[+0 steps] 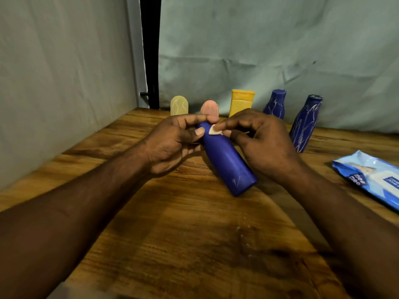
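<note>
Blue bottle (228, 162), white scrap (214, 131), wooden table (194, 244), pale cloth walls (269, 39)

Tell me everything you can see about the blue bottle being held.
The blue bottle looks like smooth matte plastic, with faint pale scratches near its base. It lies tilted, base toward the camera, over the wooden table. The left hand grips its top end; the right hand pinches a small white scrap against it.

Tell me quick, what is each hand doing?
Left hand: grips the blue bottle near its top.
Right hand: pinches a small white scrap against the bottle.
</note>
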